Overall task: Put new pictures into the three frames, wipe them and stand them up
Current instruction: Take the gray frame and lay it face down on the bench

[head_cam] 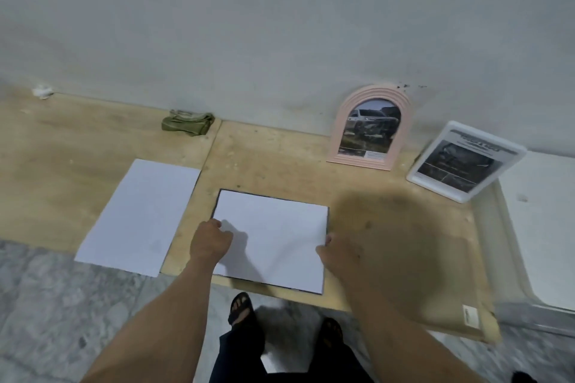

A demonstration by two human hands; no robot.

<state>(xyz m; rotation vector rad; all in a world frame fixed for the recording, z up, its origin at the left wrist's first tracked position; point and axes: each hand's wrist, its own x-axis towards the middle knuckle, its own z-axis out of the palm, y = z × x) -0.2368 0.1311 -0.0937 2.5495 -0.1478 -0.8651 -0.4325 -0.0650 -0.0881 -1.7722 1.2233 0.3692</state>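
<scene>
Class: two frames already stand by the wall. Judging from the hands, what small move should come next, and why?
Probably lift the white sheet clear: both the left hand and right hand pinch its edges, and it lies on a dark-edged flat frame, apparently the third.

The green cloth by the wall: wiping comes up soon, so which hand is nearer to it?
Left. The left hand grips the white sheet's left edge, below the green cloth; the right hand is farther right.
</scene>
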